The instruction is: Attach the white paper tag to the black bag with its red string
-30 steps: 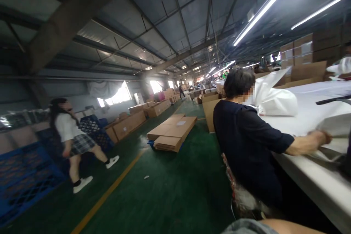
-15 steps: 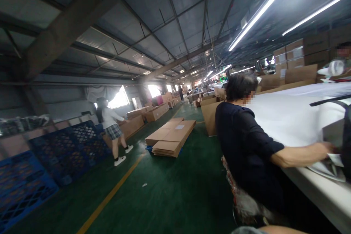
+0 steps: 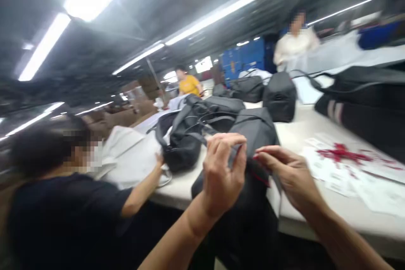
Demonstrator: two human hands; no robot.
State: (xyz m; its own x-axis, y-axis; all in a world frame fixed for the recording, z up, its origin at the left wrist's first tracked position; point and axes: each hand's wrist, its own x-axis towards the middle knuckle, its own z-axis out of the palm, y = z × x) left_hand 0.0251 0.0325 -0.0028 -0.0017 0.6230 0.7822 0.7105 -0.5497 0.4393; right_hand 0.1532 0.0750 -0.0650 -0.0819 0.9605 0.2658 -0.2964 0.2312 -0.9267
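Note:
Both my hands are raised over a black bag (image 3: 253, 135) that stands at the near edge of a white table (image 3: 297, 135). My left hand (image 3: 223, 173) has its fingers curled and pinches a part of the bag's top. My right hand (image 3: 289, 175) is closed too, its fingertips pinching a thin red string or tag (image 3: 260, 175) on the bag. The frame is blurred by motion.
A person in a dark shirt (image 3: 63, 215) sits at my left, reaching to white wrapping (image 3: 129, 156). More black bags (image 3: 190, 135) lie across the table; paper tags with red strings (image 3: 341, 154) lie at right. Two other people stand further off.
The view has swung from the warehouse aisle to the table in front of me. My two hands have come into view, closed on the black bag.

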